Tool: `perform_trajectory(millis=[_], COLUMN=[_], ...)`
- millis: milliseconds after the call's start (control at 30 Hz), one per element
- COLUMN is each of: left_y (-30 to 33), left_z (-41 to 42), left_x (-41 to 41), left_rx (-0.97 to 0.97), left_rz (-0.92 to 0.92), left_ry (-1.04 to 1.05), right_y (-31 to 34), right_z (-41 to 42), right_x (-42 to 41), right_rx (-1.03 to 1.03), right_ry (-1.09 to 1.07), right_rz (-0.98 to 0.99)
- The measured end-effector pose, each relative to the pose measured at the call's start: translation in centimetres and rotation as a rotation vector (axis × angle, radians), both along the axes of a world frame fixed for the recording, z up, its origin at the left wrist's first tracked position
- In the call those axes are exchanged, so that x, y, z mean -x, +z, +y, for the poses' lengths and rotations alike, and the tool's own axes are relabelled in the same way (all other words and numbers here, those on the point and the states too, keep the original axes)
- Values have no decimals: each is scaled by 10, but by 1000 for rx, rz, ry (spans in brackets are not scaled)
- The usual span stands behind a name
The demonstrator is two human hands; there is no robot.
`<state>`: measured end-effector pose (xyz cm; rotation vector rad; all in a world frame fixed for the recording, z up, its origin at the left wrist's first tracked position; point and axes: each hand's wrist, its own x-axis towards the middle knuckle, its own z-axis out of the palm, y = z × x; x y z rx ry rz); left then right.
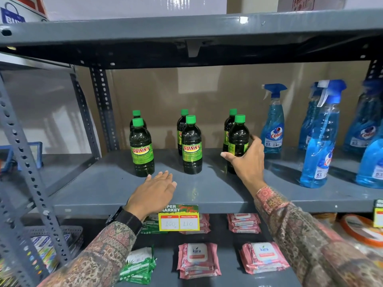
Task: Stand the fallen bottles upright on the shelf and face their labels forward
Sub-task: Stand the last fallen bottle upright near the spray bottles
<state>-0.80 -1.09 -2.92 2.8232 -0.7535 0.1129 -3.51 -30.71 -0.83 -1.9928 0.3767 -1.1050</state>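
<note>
right hand [245,160] wrapped around the lower part of the rightmost front bottle [238,141], upright on the grey shelf [207,193], label turned sideways. left hand [154,191] flat, fingers spread, holding nothing, near two upright bottles [142,148] [192,147] with labels forward. blue spray bottles [272,121] further right.

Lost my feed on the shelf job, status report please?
Right hand gripping front right bottle, upright, label turned off front. Left hand open, flat on shelf. Other five bottles standing. Nothing in the way.
</note>
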Motion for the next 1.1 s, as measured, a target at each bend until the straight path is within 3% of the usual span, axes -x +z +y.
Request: perform_trajectory(millis=[333,867,1100], left_y=[3,1,0], left_z=[-2,-1,0], left_x=[3,3,1], left_rx=[11,13,11], left_rz=[5,8,4], left_ry=[9,6,9], right_y=[0,1,1], right_z=[-1,1,1], right_x=[1,4,3], right_rx=[-52,37,15], right_ry=[82,-58,19], right_rz=[-12,-1,-4])
